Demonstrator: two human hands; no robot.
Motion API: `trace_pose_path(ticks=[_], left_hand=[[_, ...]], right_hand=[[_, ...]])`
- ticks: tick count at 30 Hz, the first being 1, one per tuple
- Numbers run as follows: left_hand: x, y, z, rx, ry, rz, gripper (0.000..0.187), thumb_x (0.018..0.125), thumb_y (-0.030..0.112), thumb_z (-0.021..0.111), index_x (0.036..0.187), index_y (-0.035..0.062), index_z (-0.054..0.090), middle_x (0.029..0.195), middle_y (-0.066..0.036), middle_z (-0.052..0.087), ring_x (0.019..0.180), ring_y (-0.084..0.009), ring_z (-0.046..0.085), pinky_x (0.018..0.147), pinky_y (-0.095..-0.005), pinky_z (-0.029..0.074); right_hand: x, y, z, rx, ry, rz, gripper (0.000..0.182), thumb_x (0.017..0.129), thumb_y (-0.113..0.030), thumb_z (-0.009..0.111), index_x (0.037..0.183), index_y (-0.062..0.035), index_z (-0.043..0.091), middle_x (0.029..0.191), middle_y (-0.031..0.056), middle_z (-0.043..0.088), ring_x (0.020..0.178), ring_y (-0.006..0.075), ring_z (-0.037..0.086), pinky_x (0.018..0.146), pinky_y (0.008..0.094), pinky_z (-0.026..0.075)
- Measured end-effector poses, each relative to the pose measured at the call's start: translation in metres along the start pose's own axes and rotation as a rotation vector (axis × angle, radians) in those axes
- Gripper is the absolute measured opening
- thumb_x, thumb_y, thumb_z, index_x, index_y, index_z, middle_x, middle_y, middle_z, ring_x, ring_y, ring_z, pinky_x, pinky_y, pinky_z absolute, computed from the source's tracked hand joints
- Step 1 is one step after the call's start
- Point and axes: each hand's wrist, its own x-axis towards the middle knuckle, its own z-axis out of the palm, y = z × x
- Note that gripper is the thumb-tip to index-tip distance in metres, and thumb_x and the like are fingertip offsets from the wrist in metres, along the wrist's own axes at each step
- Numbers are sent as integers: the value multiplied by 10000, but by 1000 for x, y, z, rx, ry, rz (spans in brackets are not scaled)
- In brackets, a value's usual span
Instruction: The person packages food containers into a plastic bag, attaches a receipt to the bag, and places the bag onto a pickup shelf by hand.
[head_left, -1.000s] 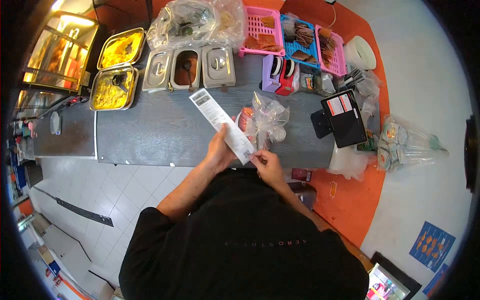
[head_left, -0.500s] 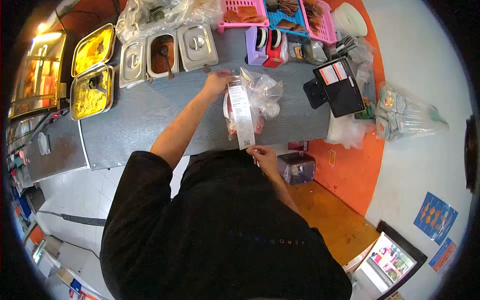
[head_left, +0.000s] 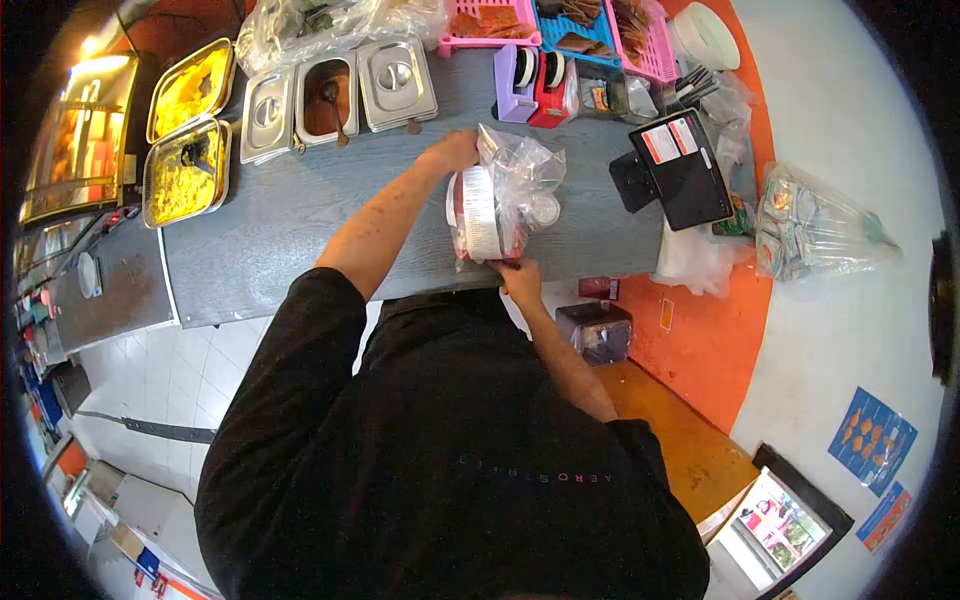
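A clear plastic bag point(head_left: 530, 175) with a reddish container and a small round lidded cup point(head_left: 543, 210) in it lies near the counter's front edge. Along its left part runs a long printed receipt point(head_left: 481, 215), whose lower end reaches the bag's near edge. My left hand point(head_left: 455, 150) is closed at the far left corner of the bag, its fingertips partly hidden. At the near edge, my right hand point(head_left: 521, 281) pinches the receipt's lower end against the bag.
Steel pans with lids point(head_left: 395, 78) and a pan of red sauce point(head_left: 325, 105) stand at the back left, beside trays of yellow food point(head_left: 187, 175). A tablet on a stand point(head_left: 682, 172) is to the right. Tape dispensers point(head_left: 515, 90) and coloured baskets point(head_left: 490, 42) line the back.
The receipt, stretched past the bag's near edge before, now shows shorter and lies against the bag. My right hand has moved up to that edge; my left hand has shifted slightly right.
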Motion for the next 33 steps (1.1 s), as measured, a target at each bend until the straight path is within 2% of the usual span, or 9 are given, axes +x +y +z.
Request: trace_pose_path(ticks=[2,3,5,8,12,17,25,29,33], left_hand=[[42,-45,47,20,4,79,355,787,254,639,1099,85,657,1105,-218,660,1053,-366,630,887,-486,503],[58,-59,63,37,-44,75,396,776,263,655,1127,82,642,1151,-223,638,1093,-368,609,911,-484,494],[56,-56,57,49,-82,63,439,764,272,671,1156,79,628,1197,-228,616,1132,-370,588,935,-481,486],[28,-21,17,-151,-144,22,490,739,279,696,1184,88,620,1194,-208,628,1134,-372,591,931,-463,496],[23,-6,12,-74,-40,-298,463,760,234,702,1195,113,600,1197,-166,635,1128,-338,608,883,-476,518],[-37,56,-15,-70,244,-372,416,784,182,690,1180,116,582,1188,-130,638,1079,-321,635,833,-497,530],[-144,47,-68,-200,871,99,163,804,33,633,966,28,651,955,-140,675,919,-330,650,796,-410,514],[-241,6,-58,-362,856,-124,151,841,76,671,977,15,653,907,-122,677,809,-225,671,652,-326,529],[-317,-32,-20,-411,729,-388,189,893,165,664,1032,39,656,943,-88,699,850,-176,674,664,-335,552]], right_hand=[[15,21,4,-524,277,-266,508,743,-436,768,918,37,704,802,208,692,689,350,669,640,468,510],[11,7,0,-526,273,-276,508,743,-436,768,918,37,704,802,208,692,689,350,669,640,468,510],[-9,-33,-10,-540,123,28,558,734,-520,742,917,6,708,943,238,684,905,419,653,774,532,492],[-7,-40,-13,-641,112,49,531,742,-545,720,903,-39,719,965,210,695,909,406,662,767,514,507],[-14,-68,-28,-747,42,-97,535,756,-585,686,922,-79,729,912,188,702,856,402,671,740,501,521],[-1,-50,-44,-1041,52,-589,520,784,-635,630,823,-125,728,719,135,674,685,345,676,618,487,522],[18,-32,-48,-987,103,-810,538,760,-605,668,713,-69,661,691,116,654,623,337,659,553,459,519],[2,-56,-56,-996,137,-894,503,749,-573,688,685,-77,635,636,95,620,567,317,646,497,441,505],[-15,-55,-74,-999,72,-922,445,779,-506,700,676,-80,624,638,83,616,577,284,630,517,403,492]])
